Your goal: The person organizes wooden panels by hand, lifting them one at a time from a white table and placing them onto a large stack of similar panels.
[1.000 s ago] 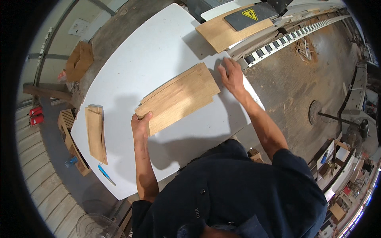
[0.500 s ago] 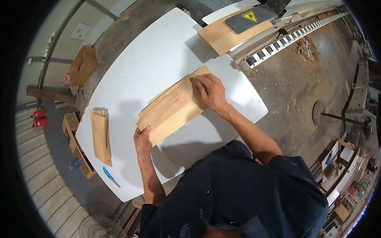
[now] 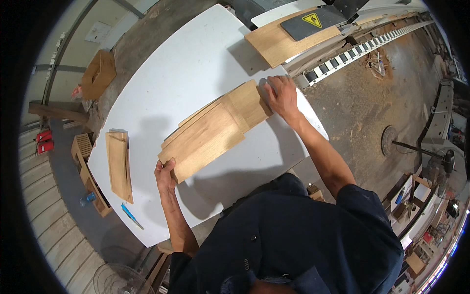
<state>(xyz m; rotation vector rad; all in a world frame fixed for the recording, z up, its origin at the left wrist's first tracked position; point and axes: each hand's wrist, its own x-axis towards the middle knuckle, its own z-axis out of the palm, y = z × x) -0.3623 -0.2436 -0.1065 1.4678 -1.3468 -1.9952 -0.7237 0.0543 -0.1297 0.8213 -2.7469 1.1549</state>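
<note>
A stack of thin wooden boards (image 3: pixel 205 139) lies slantwise over the white table. My left hand (image 3: pixel 165 175) pinches the near-left corner of the top board, its thumb above and its fingers at the edge. From under that board a second board (image 3: pixel 250 104) sticks out to the right. Beside this board's right end is my right hand (image 3: pixel 283 98), fingers bent and somewhat apart, with nothing visible in them. Whether its fingertips touch the board's edge I cannot tell.
On the white table (image 3: pixel 181 63), a smaller stack of boards (image 3: pixel 119 166) and a blue utility knife (image 3: pixel 131 215) lie at the left. A machine with a black guard (image 3: pixel 313 23) over a wooden board (image 3: pixel 274 41) and a roller rail (image 3: pixel 352 56) stand at the far right.
The top board has slid left with my left hand, uncovering the right end of the board below. My right hand has moved right, off the top board.
</note>
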